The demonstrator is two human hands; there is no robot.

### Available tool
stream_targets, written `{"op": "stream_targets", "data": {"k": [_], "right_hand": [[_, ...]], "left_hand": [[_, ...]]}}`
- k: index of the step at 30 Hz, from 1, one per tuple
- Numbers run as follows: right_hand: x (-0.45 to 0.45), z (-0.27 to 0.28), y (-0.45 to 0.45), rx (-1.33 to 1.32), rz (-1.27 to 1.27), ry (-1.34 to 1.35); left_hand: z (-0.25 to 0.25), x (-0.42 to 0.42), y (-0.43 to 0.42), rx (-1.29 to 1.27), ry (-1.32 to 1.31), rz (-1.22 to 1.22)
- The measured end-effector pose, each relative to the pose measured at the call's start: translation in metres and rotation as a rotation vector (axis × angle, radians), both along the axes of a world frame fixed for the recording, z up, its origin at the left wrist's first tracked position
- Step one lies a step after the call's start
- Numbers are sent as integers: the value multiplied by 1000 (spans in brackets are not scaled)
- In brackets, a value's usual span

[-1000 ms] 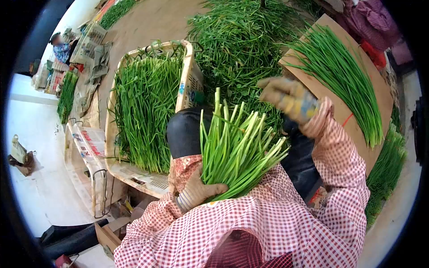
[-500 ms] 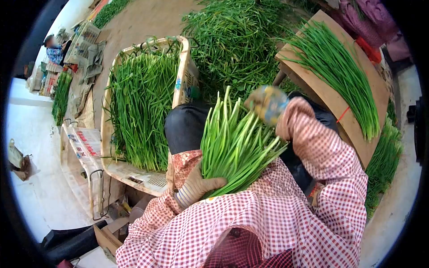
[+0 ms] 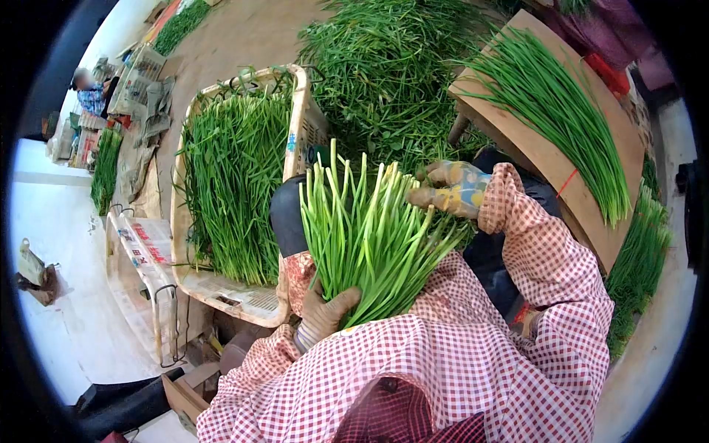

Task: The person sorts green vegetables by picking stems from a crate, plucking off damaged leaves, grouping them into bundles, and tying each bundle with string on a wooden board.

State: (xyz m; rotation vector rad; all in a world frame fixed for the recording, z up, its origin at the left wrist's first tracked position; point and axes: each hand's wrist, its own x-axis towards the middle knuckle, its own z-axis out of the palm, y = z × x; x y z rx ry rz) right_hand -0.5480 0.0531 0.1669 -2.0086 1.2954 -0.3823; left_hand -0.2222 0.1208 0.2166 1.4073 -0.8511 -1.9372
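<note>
Plastic crate point(image 3: 294, 151) as landmark. Chive bunch point(image 3: 369, 244) sits just right of it, lower ends lost to me behind the checked shirt point(image 3: 347, 362). Gloved left hand point(image 3: 327, 311) is wrapped round the bunch low down, its fingers partly hidden by stalks. Gloved right hand point(image 3: 452, 190), farther right of the crate, is at the pale ends; cannot tell whether it pinches any. Beyond the crate, leftward: a person point(image 3: 91, 100), small.

Soft light is falling over the right fingers point(image 3: 422, 197); left of them, a white surface point(image 3: 55, 198) is glaring, and fisheye distortion is curving the outer edges.
</note>
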Motion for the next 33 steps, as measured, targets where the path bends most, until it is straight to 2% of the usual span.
{"op": "stream_targets", "data": {"k": [1,2,4,5,7,8,10,12,14,15,18,19,21,23,25,29,30,33], "right_hand": [[-2,-5,0,-93,82,61],[9,17,-5,301,13,-111],[24,11,2,573,-124,-255],[33,22,7,448,-179,-248],[31,6,7,239,-31,-348],[30,1,6,244,-27,-352],[23,-9,1,166,40,-130],[8,-14,-16,299,-151,-150],[-17,-18,-48,534,-573,-527],[-28,-15,-57,502,-691,-698],[-28,6,-55,186,-688,-825],[-12,16,-46,154,-535,-697],[22,37,-36,-44,-188,-53],[48,60,-30,386,-179,25],[59,42,-29,374,-323,11],[56,34,-31,489,-271,-45],[54,15,-28,656,-288,-235],[55,-4,-21,682,-217,-450]], "left_hand": [[0,1,0,-21,-30,4],[0,1,0,-41,-60,11],[-3,3,0,1,-34,9],[-6,3,-1,39,-3,9],[-10,4,-2,31,7,37],[-12,7,-4,60,8,29],[-13,9,-7,83,17,23],[-12,8,-10,97,31,30],[-9,7,-10,90,44,32],[-11,8,-10,92,46,34],[-18,12,-16,40,10,26],[-19,16,-17,46,-31,-22],[-19,16,-21,45,-60,-83],[-17,13,-18,-49,-76,-91],[-17,12,-17,-39,-71,-38],[-18,12,-14,-9,-56,59],[-19,11,-12,-9,-49,85],[-21,8,-9,5,-11,70]]}}
